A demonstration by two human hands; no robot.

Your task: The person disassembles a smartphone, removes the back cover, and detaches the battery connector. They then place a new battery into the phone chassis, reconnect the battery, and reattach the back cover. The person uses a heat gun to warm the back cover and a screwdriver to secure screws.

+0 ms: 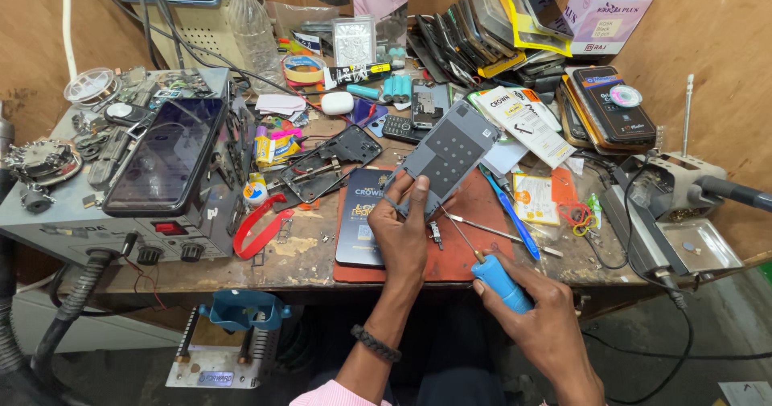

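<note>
My left hand (pixel 404 231) grips the lower end of a grey opened phone body (pixel 444 157), holding it tilted up above a red work mat (pixel 474 249). My right hand (pixel 537 313) is closed around the blue handle of a screwdriver (pixel 500 281). Its thin metal shaft points up-left, with the tip close to the phone's lower edge. A dark beaded bracelet sits on my left wrist.
A black phone (pixel 165 155) rests on a grey bench machine (pixel 96 213) at left. A dark phone frame (pixel 326 163), a blue pen (pixel 508 213), tweezers, a red strap (pixel 259 227), a plastic bottle (pixel 252 24), stacked phones and boxes crowd the wooden bench. A metal stand (pixel 679 205) sits at right.
</note>
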